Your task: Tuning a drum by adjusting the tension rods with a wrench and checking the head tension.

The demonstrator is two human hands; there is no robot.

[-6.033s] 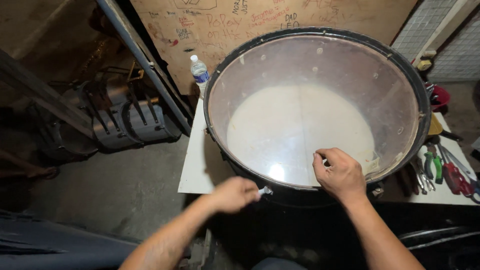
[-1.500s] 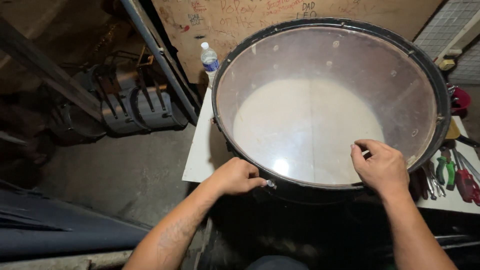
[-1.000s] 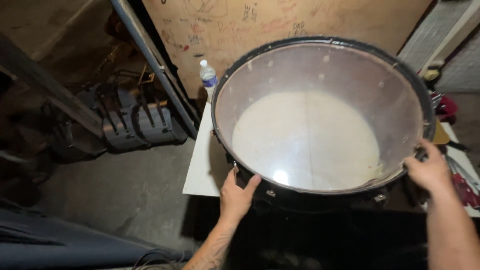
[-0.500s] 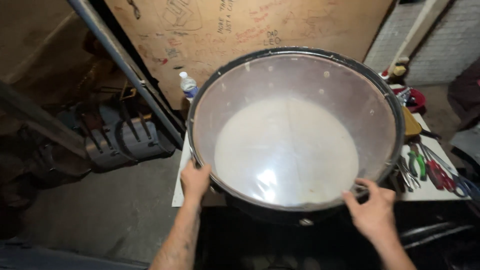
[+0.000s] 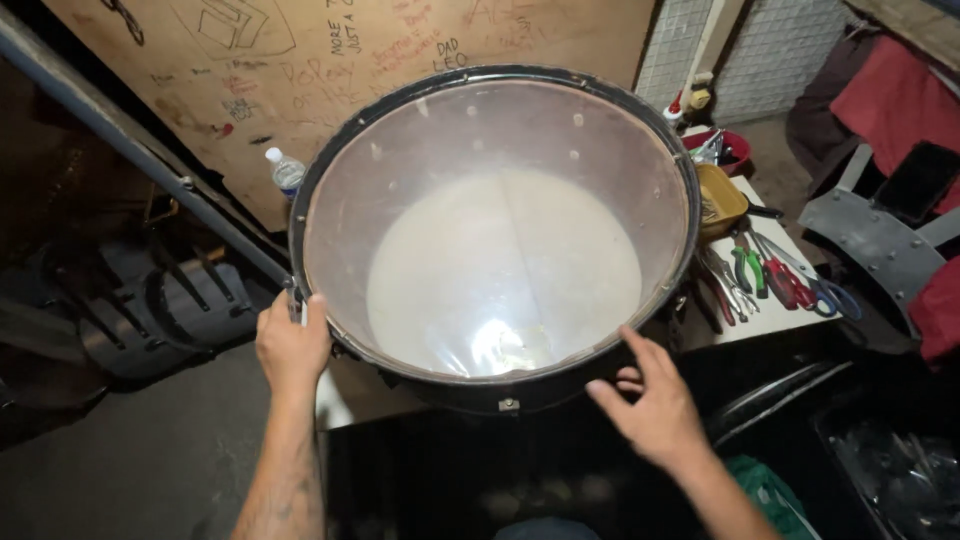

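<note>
A large bass drum point(image 5: 640, 130) with a black hoop and a clear head lies flat on a white table point(image 5: 345, 395), its pale bottom head showing through. My left hand point(image 5: 290, 345) grips the drum's rim at the left side, fingers curled over the hoop. My right hand point(image 5: 650, 405) hovers at the near right of the rim with fingers spread, the fingertips touching or just off the hoop and holding nothing.
Pliers and scissors with red and green handles point(image 5: 770, 275) lie on the table right of the drum, beside a yellow container point(image 5: 722, 200) and a red bowl point(image 5: 735, 150). A water bottle point(image 5: 286, 172) stands behind left. A grey metal beam point(image 5: 130, 150) slants at left.
My left hand has slid further round the left rim and taken hold of it. My right hand has let go of the near right rim and opened. The view has shifted left.
</note>
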